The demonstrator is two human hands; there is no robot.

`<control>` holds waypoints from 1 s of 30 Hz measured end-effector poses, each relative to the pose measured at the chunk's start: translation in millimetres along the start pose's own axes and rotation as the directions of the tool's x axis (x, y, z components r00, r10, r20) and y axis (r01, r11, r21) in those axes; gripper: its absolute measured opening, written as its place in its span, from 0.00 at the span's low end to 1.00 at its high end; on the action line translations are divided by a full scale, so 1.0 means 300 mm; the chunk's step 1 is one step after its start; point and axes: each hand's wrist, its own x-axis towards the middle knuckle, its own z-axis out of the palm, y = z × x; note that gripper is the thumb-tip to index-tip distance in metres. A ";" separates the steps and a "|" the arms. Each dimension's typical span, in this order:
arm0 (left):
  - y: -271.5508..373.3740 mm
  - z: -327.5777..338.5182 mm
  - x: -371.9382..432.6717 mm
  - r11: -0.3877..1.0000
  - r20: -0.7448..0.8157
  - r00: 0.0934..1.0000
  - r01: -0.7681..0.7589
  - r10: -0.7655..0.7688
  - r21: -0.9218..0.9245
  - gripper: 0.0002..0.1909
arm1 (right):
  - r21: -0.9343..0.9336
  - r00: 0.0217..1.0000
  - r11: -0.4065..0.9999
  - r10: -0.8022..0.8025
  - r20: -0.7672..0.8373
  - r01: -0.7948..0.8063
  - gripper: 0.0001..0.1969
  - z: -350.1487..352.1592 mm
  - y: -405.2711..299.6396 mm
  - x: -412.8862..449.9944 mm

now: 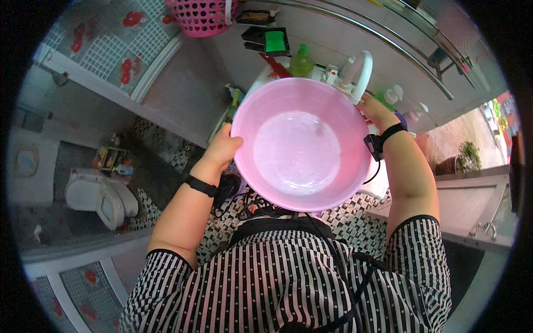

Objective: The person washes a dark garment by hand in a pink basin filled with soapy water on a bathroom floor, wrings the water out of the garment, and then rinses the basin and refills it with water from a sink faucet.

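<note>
A round pink plastic basin (297, 154) is held in front of my body, its inside facing up. Light glints on its pale bottom; I cannot tell whether a little water lies there. My left hand (222, 146) grips the left rim, thumb over the edge and fingers hidden underneath. At the far right rim is my right hand (374, 110), closed on the basin's edge with its fingers mostly hidden. A white curved faucet (365, 75) rises just beside that hand, its spout end overlapping the rim in view. No stream shows from it.
Behind the basin stand a green-capped soap bottle (301, 62) and a black holder with a green sponge (275, 42). Metal towel rails (387, 45) cross the wall. A pink basket (202, 16) is at the top. A toilet (102, 197) stands left, an open doorway right.
</note>
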 end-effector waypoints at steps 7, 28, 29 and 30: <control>-0.012 -0.087 0.018 0.997 -0.062 0.996 0.062 -0.059 0.043 0.23 | -0.286 0.994 0.952 0.108 -0.023 -0.110 0.24 0.073 -0.103 0.073; -0.026 0.010 -0.004 0.996 0.056 0.996 -0.063 0.067 -0.065 0.21 | 0.049 0.991 0.998 0.051 -0.126 -0.046 0.19 -0.019 0.096 -0.195; -0.032 0.010 -0.008 0.995 0.027 0.996 -0.084 0.086 -0.051 0.20 | 0.212 0.996 0.974 0.087 -0.017 -0.081 0.18 -0.003 0.109 -0.279; -0.048 0.012 0.001 0.992 0.017 0.994 -0.104 0.105 -0.078 0.19 | 0.258 0.994 0.966 0.050 -0.096 -0.024 0.18 0.038 0.132 -0.356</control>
